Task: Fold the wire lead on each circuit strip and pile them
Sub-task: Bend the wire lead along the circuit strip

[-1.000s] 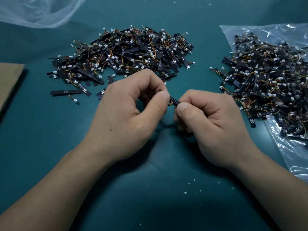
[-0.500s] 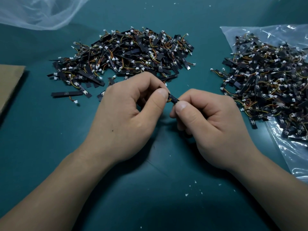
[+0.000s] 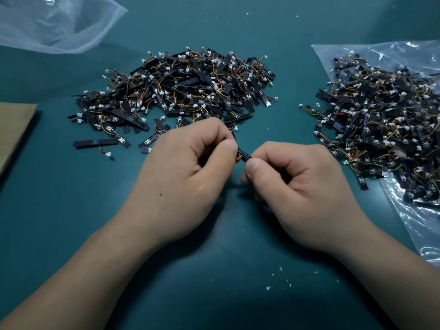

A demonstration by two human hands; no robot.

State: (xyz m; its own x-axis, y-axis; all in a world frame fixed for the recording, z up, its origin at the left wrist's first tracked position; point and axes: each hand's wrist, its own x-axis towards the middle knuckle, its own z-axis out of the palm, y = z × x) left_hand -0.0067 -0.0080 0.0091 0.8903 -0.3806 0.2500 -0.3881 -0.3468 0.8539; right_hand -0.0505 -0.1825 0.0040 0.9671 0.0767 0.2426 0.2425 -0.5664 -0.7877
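The left hand (image 3: 188, 177) and the right hand (image 3: 295, 186) both pinch one small black circuit strip (image 3: 243, 155) between them, above the dark green tabletop (image 3: 59, 222). A big pile of black strips with little wires (image 3: 181, 91) lies just behind the hands.

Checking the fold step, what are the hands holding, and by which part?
One circuit strip, pinched between both hands: left hand on one end, right hand on the other. Only its middle shows.
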